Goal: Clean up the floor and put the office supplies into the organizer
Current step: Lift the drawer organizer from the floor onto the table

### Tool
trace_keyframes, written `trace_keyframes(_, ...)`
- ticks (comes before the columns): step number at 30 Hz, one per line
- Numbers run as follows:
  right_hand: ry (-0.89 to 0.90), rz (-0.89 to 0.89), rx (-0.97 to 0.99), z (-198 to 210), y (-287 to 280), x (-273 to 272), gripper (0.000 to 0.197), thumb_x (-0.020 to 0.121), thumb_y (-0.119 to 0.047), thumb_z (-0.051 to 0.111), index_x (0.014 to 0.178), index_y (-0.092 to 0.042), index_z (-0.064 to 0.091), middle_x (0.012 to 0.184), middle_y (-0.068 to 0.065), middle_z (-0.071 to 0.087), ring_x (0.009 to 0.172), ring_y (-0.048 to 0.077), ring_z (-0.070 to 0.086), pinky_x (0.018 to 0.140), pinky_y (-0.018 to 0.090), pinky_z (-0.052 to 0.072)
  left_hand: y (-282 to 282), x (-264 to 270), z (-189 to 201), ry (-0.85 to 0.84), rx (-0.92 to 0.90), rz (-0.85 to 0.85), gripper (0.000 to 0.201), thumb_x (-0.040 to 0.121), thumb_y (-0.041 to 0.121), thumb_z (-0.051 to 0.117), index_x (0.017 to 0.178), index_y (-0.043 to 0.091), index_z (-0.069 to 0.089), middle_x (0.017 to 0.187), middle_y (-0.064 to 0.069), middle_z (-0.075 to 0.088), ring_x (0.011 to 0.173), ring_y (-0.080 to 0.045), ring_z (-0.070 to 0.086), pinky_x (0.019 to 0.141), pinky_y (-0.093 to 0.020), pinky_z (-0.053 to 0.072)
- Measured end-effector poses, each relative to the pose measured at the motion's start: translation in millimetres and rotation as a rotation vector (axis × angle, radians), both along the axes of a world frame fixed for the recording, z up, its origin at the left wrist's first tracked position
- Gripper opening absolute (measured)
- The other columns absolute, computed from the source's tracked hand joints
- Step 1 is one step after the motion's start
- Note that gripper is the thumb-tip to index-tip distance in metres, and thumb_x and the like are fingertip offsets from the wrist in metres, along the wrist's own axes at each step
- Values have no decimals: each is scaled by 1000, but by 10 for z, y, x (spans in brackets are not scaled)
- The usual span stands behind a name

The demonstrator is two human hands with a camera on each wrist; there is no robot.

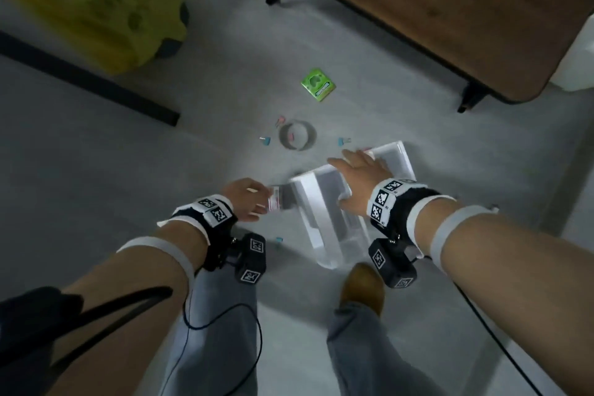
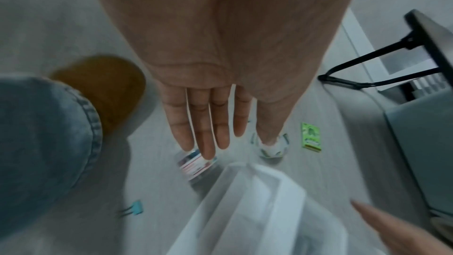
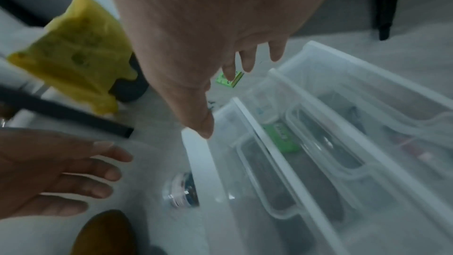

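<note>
Fingers straight and spread, the left hand (image 1: 246, 199) reaches down toward the floor (image 1: 128, 170), its grip open and its fingertips (image 2: 208, 152) right over a small clear container (image 2: 193, 164) with a striped label that lies on its side just beside the organizer's near corner; whether the fingertips touch it I cannot tell. The right hand (image 1: 356, 180) hangs flat over the clear plastic organizer (image 1: 328, 228), palm down, grip open and holding nothing. From the right wrist view the organizer shows several long compartments with dark items and one green pack (image 3: 282, 139) lying in them. Out on the floor I count one green box (image 1: 318, 84), one roll of clear tape (image 1: 298, 139), and four small binder clips in sight: a pink one (image 1: 280, 120) and a blue one (image 1: 266, 140) left of the tape, a blue one (image 1: 343, 140) to its right, and a blue one (image 1: 279, 239) near the person's left knee. The floor is pale grey. A wooden table (image 1: 450, 10) on black legs stands beyond the organizer, and a yellow bag (image 1: 106, 19) hangs over a dark bin off to the left. The person wears jeans and a brown shoe (image 1: 363, 286).
</note>
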State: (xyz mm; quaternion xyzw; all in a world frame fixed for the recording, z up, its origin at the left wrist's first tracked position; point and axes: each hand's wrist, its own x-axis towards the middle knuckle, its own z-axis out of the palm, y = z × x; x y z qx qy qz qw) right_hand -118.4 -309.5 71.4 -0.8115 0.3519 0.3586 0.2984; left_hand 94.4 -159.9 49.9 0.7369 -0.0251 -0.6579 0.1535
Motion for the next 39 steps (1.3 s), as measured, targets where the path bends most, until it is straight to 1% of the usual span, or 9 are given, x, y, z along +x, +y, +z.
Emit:
trace_keyframes(4,34,168,-18,-168,101,104,107,78,-61,65,154,-36,-5,165,-2,-10,151,26,-14,120,58,-1,450,-237,-187,51,73,10,28,91,26,68,111,12,55,97,-7,63,85,-23,66,77,-38,55)
trace_keyframes(9,86,171,-168,-485,348,324,113,60,-91,44,151,-30,15,160,8,18,150,37,3,113,70,1,624,-726,-422,299,161,10,49,88,45,67,126,18,51,125,-12,59,106,-35,68,93,-54,53)
trace_keyframes(13,133,187,-302,-670,451,446,98,67,-80,47,145,-25,24,150,10,32,144,38,19,110,73,7,604,-913,-489,443,181,190,41,93,45,60,125,22,49,132,-15,54,108,-40,66,101,-61,44)
trace_keyframes(20,232,128,-240,-514,292,357,68,80,-61,42,136,-22,42,140,14,42,138,36,24,106,58,31,617,-609,-368,299,135,286,41,97,37,57,130,14,49,120,-13,60,107,-32,65,99,-60,47)
trace_keyframes(26,104,-178,-230,-91,77,249,45,84,-43,37,119,-20,53,118,10,51,121,30,36,93,47,41,605,-548,-112,222,208,232,41,92,47,61,114,13,52,122,-6,51,114,-25,57,95,-57,49)
trace_keyframes(28,29,-333,-215,105,-19,201,39,84,-37,39,115,-21,55,114,11,54,119,30,38,94,48,43,527,-575,43,198,236,209,59,86,57,63,122,11,52,127,-7,50,116,-28,58,84,-51,52)
trace_keyframes(31,-133,-568,-147,352,-108,101,13,81,-28,41,84,-19,49,94,12,56,107,31,42,87,47,45,442,-615,252,255,249,323,86,73,66,70,134,9,49,129,-13,57,109,-37,64,95,-59,48)
trace_keyframes(35,-351,-928,-80,765,-183,14,20,75,-25,44,78,-6,51,80,16,59,76,32,52,63,36,42,136,-578,736,303,158,498,56,80,50,72,115,8,58,122,-22,64,104,-42,68,96,-63,48)
trace_keyframes(39,-450,-1118,-43,1392,-414,-26,13,83,-15,50,73,-8,45,69,3,49,58,20,39,51,30,30,-343,-378,1420,184,62,409,56,77,52,71,114,10,59,117,-21,64,102,-41,69,95,-60,50)
